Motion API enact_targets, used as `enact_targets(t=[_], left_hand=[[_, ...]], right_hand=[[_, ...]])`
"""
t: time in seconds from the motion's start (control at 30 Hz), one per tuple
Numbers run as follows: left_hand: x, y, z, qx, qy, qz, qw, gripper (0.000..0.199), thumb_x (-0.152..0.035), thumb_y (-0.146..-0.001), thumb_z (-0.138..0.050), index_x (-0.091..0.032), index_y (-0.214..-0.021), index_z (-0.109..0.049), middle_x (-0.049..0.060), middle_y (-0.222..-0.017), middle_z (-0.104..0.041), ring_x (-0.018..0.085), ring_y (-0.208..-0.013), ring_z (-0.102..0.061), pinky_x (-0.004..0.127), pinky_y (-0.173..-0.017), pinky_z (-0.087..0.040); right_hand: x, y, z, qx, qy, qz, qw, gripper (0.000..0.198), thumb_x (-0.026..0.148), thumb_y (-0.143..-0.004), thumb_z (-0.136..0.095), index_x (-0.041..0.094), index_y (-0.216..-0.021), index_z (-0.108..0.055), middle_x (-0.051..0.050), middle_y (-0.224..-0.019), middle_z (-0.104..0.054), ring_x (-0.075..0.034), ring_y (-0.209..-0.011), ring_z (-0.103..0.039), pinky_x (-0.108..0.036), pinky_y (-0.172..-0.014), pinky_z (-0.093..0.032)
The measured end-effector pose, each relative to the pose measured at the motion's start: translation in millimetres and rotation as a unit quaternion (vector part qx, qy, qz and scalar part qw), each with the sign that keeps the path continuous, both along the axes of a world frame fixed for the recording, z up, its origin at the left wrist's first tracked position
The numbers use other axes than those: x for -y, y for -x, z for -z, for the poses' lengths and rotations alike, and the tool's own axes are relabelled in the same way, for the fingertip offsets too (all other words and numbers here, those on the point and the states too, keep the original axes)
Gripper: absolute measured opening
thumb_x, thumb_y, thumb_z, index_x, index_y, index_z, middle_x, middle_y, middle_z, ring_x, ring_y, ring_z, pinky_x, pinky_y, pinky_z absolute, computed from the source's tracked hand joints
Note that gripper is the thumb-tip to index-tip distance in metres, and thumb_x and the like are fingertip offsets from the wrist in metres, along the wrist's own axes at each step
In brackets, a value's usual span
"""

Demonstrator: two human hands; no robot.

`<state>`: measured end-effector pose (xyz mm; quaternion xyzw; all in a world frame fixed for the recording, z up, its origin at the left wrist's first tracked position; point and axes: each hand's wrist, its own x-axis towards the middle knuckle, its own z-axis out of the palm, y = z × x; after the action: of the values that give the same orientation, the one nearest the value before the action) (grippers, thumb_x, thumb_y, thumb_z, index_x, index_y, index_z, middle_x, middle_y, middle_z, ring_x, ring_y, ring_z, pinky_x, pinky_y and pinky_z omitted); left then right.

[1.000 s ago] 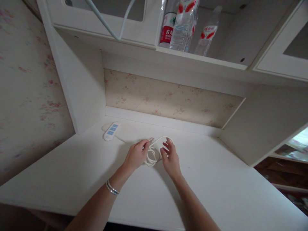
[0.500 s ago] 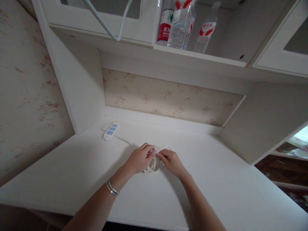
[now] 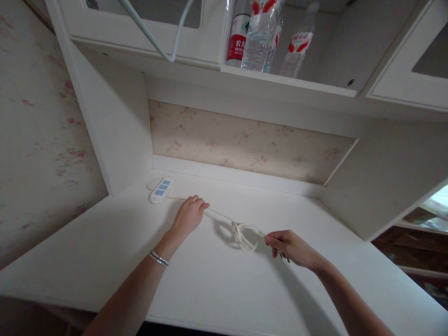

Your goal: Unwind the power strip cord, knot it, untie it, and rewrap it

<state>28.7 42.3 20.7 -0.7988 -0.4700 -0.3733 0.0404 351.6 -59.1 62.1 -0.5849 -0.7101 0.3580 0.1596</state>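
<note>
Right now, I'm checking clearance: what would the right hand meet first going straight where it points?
Probably the cord's bundled loops, just ahead of the right hand, though depth is hard to judge.

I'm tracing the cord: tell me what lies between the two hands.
Head view: the cord, bunched in loops, with straight stretches running to the left hand and the right hand.

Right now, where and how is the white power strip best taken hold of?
I would grip the power strip across its middle, fingers on both long edges, coming from above and the near side. It lies flat on the desk, long and narrow, blue panels up; the side panel rises to its left, so the near side probably gives easier reach.
</note>
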Motion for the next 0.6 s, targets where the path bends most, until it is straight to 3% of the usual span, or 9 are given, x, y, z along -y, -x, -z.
enact_targets(t=[0.1, 0.2, 0.3, 0.37, 0.53, 0.6], left_hand=[[-15.4, 12.6, 1.4, -0.012, 0.000, -0.065, 0.998, 0.030, -0.029, -0.091, -0.041, -0.018, -0.071, -0.059, 0.005, -0.074, -0.058, 0.018, -0.077, -0.054, 0.030, -0.075, -0.040], [-19.1, 11.3, 4.5, -0.030, 0.017, -0.085, 0.996, 0.032, -0.031, -0.092, -0.038, -0.018, -0.070, -0.058, 0.006, -0.076, -0.059, 0.019, -0.078, -0.055, 0.030, -0.076, -0.039], [-14.6, 3.5, 8.8, -0.017, 0.039, -0.107, 0.993, 0.035, -0.038, -0.093, -0.034, -0.018, -0.077, -0.057, 0.007, -0.083, -0.061, 0.019, -0.080, -0.057, 0.029, -0.072, -0.038], [-12.0, 0.2, 11.3, 0.008, 0.079, -0.118, 0.990, 0.037, -0.044, -0.092, -0.033, -0.019, -0.080, -0.057, 0.006, -0.082, -0.062, 0.019, -0.077, -0.058, 0.028, -0.066, -0.037], [-12.1, -4.8, 12.8, 0.107, 0.175, -0.096, 0.974, 0.039, -0.049, -0.089, -0.036, -0.019, -0.076, -0.057, 0.003, -0.068, -0.061, 0.017, -0.067, -0.056, 0.026, -0.060, -0.033], [-9.9, -8.0, 10.1, 0.177, 0.215, -0.059, 0.959, 0.042, -0.050, -0.088, -0.036, -0.017, -0.074, -0.058, 0.004, -0.067, -0.060, 0.016, -0.066, -0.054, 0.025, -0.060, -0.032]], right_hand=[[17.5, -19.8, -3.1, -0.003, 0.011, -0.001, 1.000, 0.045, 0.052, -0.086, -0.041, 0.015, -0.065, -0.054, -0.003, -0.062, -0.061, -0.009, -0.047, -0.046, -0.021, -0.044, -0.034], [32.7, -29.9, -0.4, -0.044, 0.060, -0.006, 0.997, 0.043, 0.049, -0.086, -0.043, 0.013, -0.066, -0.056, -0.004, -0.061, -0.061, -0.009, -0.047, -0.045, -0.022, -0.045, -0.031], [44.5, -26.9, 4.9, -0.130, 0.101, 0.006, 0.986, 0.031, 0.040, -0.084, -0.048, 0.014, -0.095, -0.061, -0.001, -0.060, -0.062, -0.012, -0.053, -0.053, -0.023, -0.051, -0.033], [50.1, -18.6, 4.9, -0.184, 0.131, -0.002, 0.974, 0.037, 0.035, -0.082, -0.052, 0.017, -0.115, -0.053, 0.000, -0.060, -0.063, -0.014, -0.056, -0.058, -0.024, -0.054, -0.035], [54.2, 20.5, -9.3, -0.190, 0.210, -0.126, 0.951, 0.024, 0.031, -0.081, -0.053, 0.014, -0.091, -0.066, -0.008, -0.080, -0.070, -0.016, -0.076, -0.064, -0.026, -0.069, -0.042], [52.2, 41.4, -13.3, -0.175, 0.227, -0.191, 0.939, 0.026, 0.031, -0.076, -0.059, 0.015, -0.095, -0.066, -0.008, -0.088, -0.069, -0.016, -0.081, -0.062, -0.025, -0.072, -0.043]])
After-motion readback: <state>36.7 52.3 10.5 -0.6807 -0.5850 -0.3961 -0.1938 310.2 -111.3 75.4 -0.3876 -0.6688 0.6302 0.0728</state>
